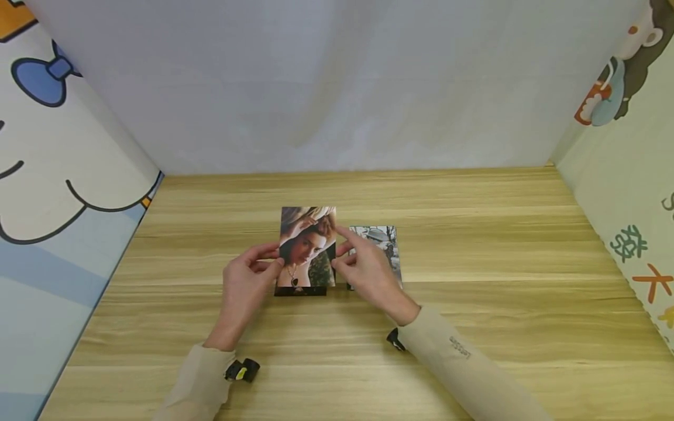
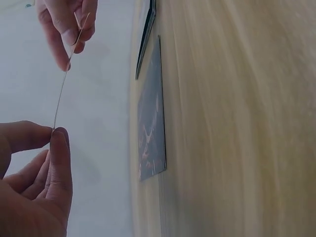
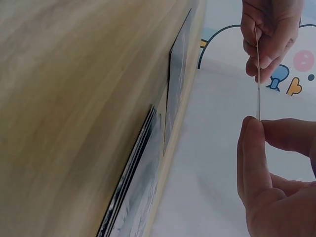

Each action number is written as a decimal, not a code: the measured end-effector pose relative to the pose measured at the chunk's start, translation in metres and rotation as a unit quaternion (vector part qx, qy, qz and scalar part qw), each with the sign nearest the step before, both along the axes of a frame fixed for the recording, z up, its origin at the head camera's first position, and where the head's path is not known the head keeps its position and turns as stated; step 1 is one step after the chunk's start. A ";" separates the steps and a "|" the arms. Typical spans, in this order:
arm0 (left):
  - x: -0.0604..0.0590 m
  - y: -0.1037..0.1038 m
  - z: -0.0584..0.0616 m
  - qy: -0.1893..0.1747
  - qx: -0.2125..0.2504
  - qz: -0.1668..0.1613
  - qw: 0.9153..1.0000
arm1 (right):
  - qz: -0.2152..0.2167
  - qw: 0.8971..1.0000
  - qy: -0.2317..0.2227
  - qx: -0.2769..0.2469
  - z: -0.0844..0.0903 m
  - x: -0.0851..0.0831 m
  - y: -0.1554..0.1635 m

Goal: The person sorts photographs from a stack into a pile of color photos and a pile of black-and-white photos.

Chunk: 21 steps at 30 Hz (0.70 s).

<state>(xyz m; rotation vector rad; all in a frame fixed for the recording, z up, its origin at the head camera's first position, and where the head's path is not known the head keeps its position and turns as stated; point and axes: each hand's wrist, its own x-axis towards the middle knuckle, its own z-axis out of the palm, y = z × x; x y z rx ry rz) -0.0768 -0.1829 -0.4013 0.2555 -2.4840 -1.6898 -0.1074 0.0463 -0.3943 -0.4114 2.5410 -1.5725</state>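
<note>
The colour photograph (image 1: 308, 245) is held in the air above the wooden tabletop (image 1: 474, 327), its printed face towards the person. The left hand (image 1: 247, 286) pinches the print's left edge between thumb and forefinger; the right hand (image 1: 368, 272) pinches the right edge the same way. Both wrist views show the print edge-on as a thin line spanning the two pinches (image 2: 61, 89) (image 3: 257, 94).

Handling properties, judged from that edge-on profile:

- Weight — very light; a two-finger pinch on each side appears sufficient.
- Stiffness — low. The sheet shows a slight bow in the left wrist view, so it is likely to flex or crease if squeezed inward or supported from one corner only.
- Surface — the face appears glossy, so it is probably slippery and prone to fingerprints.

Recommended hold: at the side margins, with finger pads on the border and not on the picture area — as both hands are placed at this moment.

Just below the held photograph, a dark photograph (image 1: 300, 290) lies flat on the tabletop, mostly hidden by the print. To the right of the held photograph, partly behind the right hand, a stack of black-and-white photographs (image 1: 387, 245) lies flat; the right wrist view shows several layered edges (image 3: 133, 197).
</note>
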 end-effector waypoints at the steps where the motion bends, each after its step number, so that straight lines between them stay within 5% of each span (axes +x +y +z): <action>1: 0.000 -0.001 0.000 -0.002 -0.004 -0.002 1.000 | 0.001 1.000 0.001 0.003 0.000 0.000 -0.001; 21: -0.002 -0.016 -0.006 -0.022 -0.057 -0.014 0.998 | 0.030 0.999 -0.008 0.025 -0.008 -0.002 -0.014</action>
